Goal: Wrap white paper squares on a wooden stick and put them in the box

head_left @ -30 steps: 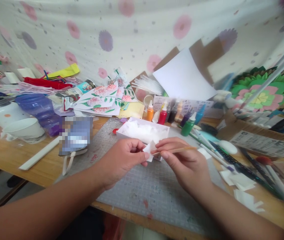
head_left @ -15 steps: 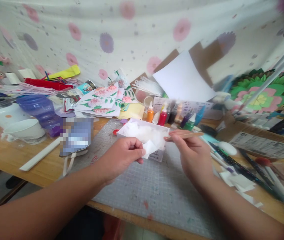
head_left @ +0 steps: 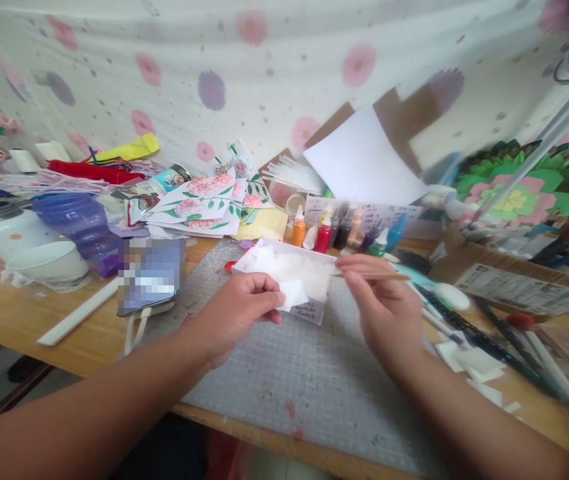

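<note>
Left hand [head_left: 247, 300] was closed in a pinch, thumb and fingers gripping one corner of a small white square [head_left: 293, 295]; couldn't tell if it was paper or cloth. Square stuck out to the right of the left fingertips, in the gap between both hands, nearer the left, clear of the right. It sat tilted in front of the white box [head_left: 317, 313], hiding part of the box's near wall; contact with the wall couldn't be told. Right hand [head_left: 384, 300] was gripping a thin wooden stick [head_left: 379, 275] between thumb and fingers, held roughly level, its tip pointing left, by the box's right-hand edge; touching or not, couldn't tell. Box held fluffy white filling [head_left: 289, 263] and stood on a grey cutting mat [head_left: 289, 380] on the wooden desk [head_left: 84, 343], just beyond the hands. Behind the box stood paint bottles, incl. orange bottle [head_left: 299, 230] and red bottle [head_left: 323, 237]; green bottle [head_left: 379, 245] was just beyond the right hand, partly hidden. More white pieces [head_left: 481, 363] lay right of the right forearm. Pixelated device [head_left: 153, 273] was left of the box, beyond the left forearm.
</note>
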`<state>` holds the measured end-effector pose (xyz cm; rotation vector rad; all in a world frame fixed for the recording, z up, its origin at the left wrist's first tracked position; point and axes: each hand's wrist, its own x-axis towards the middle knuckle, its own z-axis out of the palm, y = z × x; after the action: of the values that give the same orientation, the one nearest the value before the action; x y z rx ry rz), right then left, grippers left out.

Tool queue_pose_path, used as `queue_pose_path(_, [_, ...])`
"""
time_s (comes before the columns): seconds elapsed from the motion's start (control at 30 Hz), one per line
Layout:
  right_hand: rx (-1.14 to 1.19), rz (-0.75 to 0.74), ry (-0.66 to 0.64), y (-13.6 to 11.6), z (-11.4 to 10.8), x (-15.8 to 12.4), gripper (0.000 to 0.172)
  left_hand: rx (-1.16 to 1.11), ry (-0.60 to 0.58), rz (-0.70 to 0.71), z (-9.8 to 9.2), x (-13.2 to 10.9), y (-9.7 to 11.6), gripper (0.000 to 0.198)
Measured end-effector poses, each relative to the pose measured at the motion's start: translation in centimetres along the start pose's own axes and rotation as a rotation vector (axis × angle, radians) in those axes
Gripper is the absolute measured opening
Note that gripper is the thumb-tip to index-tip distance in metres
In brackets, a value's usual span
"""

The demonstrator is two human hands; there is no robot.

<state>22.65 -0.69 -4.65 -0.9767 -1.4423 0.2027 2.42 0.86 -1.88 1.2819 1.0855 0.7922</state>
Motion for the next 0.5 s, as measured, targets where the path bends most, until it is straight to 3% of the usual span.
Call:
queue_pose_path(0.13, [0.143, -0.187, -0.270, -2.4, -0.2, -0.4, 0.015, -0.050, -0.031, 0.014, 0.3, -0.4, 0.1, 0.017])
queue_pose_path(0.2, [0.127, -0.221, -0.336, -2.9, -0.1, -0.7, 0.016, -0.099, -0.052, 0.014, 0.5, -0.7, 0.1, 0.017])
queue_pose_path(0.37, [0.143, -0.212, -0.315, -2.9, 0.2, -0.9, 0.017, -0.202, -0.112, 0.018, 0.8, -1.2, 0.4, 0.017])
queue_pose_path(0.5, [0.222, -0.128, -0.250, -2.6, 0.4, -0.9, 0.018, -0.098, -0.060, 0.053, 0.6, -1.0, 0.3, 0.018])
